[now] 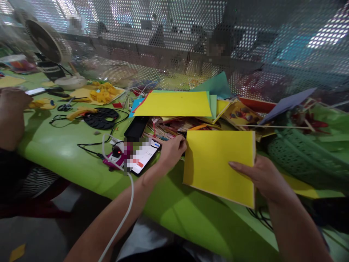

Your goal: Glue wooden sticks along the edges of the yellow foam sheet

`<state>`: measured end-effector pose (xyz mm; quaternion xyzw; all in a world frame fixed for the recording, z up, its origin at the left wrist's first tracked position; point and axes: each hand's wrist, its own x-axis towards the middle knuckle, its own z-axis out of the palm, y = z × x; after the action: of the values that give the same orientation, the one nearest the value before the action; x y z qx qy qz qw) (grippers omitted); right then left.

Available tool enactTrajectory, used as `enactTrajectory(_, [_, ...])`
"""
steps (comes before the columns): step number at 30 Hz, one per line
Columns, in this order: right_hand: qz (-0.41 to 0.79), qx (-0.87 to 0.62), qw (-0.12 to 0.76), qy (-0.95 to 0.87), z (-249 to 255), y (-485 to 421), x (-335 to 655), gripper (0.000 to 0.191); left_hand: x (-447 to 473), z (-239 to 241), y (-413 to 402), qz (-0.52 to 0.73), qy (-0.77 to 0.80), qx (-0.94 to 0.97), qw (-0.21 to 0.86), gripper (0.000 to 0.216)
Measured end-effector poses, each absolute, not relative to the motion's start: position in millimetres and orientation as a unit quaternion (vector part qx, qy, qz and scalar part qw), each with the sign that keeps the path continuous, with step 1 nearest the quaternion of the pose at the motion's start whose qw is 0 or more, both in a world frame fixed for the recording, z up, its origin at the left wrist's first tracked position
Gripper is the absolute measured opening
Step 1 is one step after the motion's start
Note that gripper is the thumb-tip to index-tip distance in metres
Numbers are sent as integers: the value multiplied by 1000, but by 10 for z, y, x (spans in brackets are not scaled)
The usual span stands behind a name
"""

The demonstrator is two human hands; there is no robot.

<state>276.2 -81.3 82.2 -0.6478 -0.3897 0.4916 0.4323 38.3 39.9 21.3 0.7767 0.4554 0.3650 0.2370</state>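
A square yellow panel with pale edges (218, 163) is tilted up above the green table. My right hand (261, 174) grips it by its right edge, thumb flat on the yellow face and fingers behind. Beside the panel's left edge, my left hand (174, 149) is closed with its fingers curled. Whether it pinches the edge or something small, I cannot make out. Just behind my left hand lies a heap of thin sticks (169, 133). A lit phone (141, 160) is next to my left wrist, with a purple power socket (117, 158) beside it.
Coloured paper sheets (174, 103) are stacked behind the sticks. A green basket (297, 153) stands at the right. A white cable (132, 193) crosses my left forearm. Another person's hand (12, 109), scissors (66, 105) and a fan (45, 42) are at the left, before a perforated metal screen (152, 54).
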Motion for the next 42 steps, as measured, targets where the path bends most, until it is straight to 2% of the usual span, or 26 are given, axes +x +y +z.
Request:
enactTrajectory(9, [447,-675,443,-385,869,-838,2756,35,364,185,453,428,368,721,402,29])
enactTrajectory(11, [452,-673,441,-384,868,-837,2752,37,364,201,440,430,370,722,396,29])
enactTrajectory(17, [469,-666,429,-391,862,-820,2759,38,352,243,416,402,403,762,309,10])
enactTrajectory(22, [474,-662,430,-391,832,-803,2764,40,364,187,441,362,430,788,249,9])
enactTrajectory(34, [492,-658,424,-382,819,-792,2696,36,400,195,405,330,460,795,218,12])
enactTrajectory(42, [495,-654,423,-385,821,-790,2707,39,384,195,406,347,455,783,242,14])
